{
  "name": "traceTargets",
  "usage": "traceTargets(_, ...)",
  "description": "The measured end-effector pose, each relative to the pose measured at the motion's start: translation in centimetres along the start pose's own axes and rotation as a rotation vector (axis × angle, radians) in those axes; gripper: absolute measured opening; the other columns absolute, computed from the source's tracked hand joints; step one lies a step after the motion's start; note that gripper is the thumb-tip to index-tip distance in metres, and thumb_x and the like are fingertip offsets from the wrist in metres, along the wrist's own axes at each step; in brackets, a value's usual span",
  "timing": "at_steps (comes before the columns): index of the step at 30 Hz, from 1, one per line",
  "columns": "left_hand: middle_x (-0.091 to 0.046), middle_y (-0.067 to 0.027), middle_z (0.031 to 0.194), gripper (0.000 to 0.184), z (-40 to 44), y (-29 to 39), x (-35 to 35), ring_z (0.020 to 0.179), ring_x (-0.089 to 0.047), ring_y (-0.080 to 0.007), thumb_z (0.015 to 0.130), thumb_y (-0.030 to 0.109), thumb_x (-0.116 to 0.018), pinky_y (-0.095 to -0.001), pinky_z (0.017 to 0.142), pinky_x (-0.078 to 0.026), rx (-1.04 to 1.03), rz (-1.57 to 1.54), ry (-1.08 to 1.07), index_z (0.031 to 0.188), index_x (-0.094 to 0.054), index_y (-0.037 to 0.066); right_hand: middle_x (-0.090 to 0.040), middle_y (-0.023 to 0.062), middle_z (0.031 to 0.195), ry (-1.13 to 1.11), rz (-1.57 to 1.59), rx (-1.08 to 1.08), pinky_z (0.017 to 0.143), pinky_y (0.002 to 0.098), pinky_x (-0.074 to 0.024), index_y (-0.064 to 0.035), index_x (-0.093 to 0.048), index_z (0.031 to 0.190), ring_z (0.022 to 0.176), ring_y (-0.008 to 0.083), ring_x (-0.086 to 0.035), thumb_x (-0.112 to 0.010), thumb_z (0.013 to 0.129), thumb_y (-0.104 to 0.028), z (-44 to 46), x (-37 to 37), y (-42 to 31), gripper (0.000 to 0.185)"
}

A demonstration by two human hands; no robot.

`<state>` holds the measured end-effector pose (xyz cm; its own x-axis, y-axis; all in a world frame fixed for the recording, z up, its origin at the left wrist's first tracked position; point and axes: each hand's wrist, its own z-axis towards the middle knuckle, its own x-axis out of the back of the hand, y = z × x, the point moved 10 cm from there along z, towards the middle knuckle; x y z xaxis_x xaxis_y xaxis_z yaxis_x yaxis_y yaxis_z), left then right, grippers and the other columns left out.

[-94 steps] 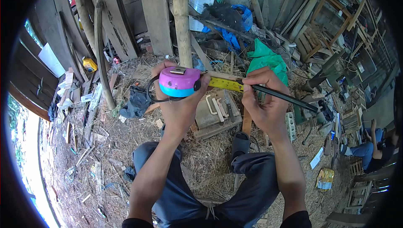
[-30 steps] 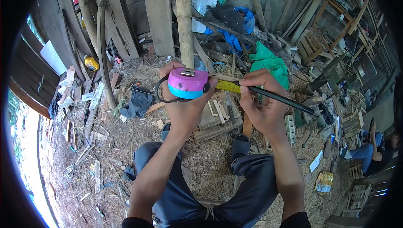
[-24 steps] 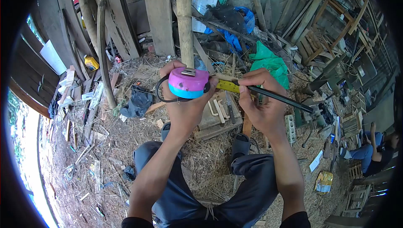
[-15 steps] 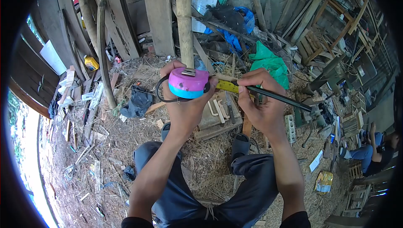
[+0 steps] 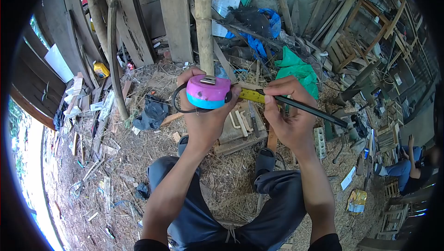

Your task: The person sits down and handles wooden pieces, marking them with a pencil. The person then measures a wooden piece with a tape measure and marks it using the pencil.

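Observation:
A pink and blue tape measure [image 5: 208, 92] is wrapped in my left hand [image 5: 202, 123], its metal clip facing up and a black strap loop at its left. From its right side a short length of yellow tape blade [image 5: 251, 95] reaches across to my right hand [image 5: 291, 117]. A thin strip of wood [image 5: 249, 86] lies along the blade's far edge. My right hand pinches a dark pencil [image 5: 314, 110], whose tip is by the blade and strip; its other end points right and down. Fingertips partly hide the contact there.
Beyond my hands a wooden block [image 5: 238, 126] bears a knife [image 5: 254, 119] and light strips. A wooden pole [image 5: 203, 29] stands ahead. A green sack [image 5: 296, 70] lies to its right, a black bag [image 5: 152, 112] to the left. Another person [image 5: 409, 167] sits at far right.
Since the oldest frame, both hands and the tape measure appear slightly closer together, with less yellow blade showing between them. Lately the pencil has shifted slightly right.

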<state>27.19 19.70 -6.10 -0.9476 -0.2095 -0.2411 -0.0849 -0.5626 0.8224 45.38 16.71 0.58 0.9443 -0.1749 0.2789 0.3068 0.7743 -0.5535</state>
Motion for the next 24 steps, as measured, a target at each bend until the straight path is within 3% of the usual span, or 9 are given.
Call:
traceTargets(3,-0.053,-0.0051,0.09,0.061,0.0,1.1,-0.2,0.079,-0.059,-0.0103,0.071,0.002,-0.08,-0.0238,0.068,-0.05,-0.089,0.124,-0.025,0.113,-0.035,0.004,-0.062,0.0088,0.081,-0.031,-0.022,-0.007,0.068,0.0305,-0.0478,-0.0027,-0.061,0.085,0.076,0.0213,-0.061,-0.066,0.071,0.003,0.0,-0.5,0.1,0.016)
traceTargets(6,-0.054,-0.0054,0.089,0.061,-0.1,0.3,-0.2,0.078,-0.059,-0.01,0.071,0.002,-0.08,-0.0238,0.067,-0.05,-0.021,0.002,-0.016,0.112,-0.036,0.004,-0.062,0.0085,0.081,-0.038,-0.019,0.009,0.069,0.0309,-0.0475,-0.003,-0.061,0.085,0.076,0.0216,-0.061,-0.066,0.071,0.003,0.2,-0.6,0.1,0.016)
traceTargets(12,-0.056,-0.0049,0.087,0.061,0.0,1.1,-0.2,0.078,-0.059,-0.0099,0.071,0.001,-0.08,-0.0236,0.067,-0.049,-0.088,0.12,-0.03,0.111,-0.035,0.004,-0.062,0.008,0.081,-0.047,-0.033,0.003,0.069,0.0317,-0.0474,-0.0036,-0.061,0.085,0.076,0.0226,-0.061,-0.067,0.071,0.003,0.1,-0.9,0.1,0.017)
traceTargets(24,-0.056,-0.0039,0.085,0.059,-0.1,0.7,-0.3,0.076,-0.059,-0.0091,0.071,-0.001,-0.079,-0.0227,0.064,-0.049,-0.037,0.035,-0.034,0.111,-0.035,0.005,-0.062,0.0085,0.081,-0.043,-0.032,-0.002,0.069,0.0316,-0.0476,-0.0029,-0.061,0.085,0.076,0.0227,-0.061,-0.066,0.07,0.004,0.1,-0.9,0.1,0.017)
